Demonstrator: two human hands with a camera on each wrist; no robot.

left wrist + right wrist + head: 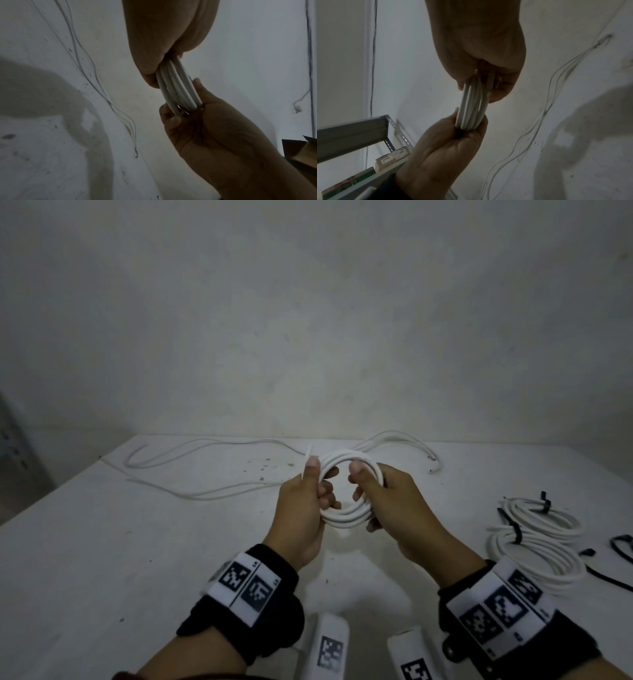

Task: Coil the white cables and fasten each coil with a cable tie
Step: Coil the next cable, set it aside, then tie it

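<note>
Loose white cables [205, 494] lie on the table [102, 542]. The left hand [301, 508] grips the white coil's [346, 517] left side. The right hand [394, 505] grips its right side, above the table. Two tied coils [537, 539] lie far right.

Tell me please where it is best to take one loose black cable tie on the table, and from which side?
Probably the long straight strap of the black cable tie, pinched from above near its middle. It lies flat on the table, right of the tied coils, so the right hand is nearest, but both hands now grip the held coil.
</note>
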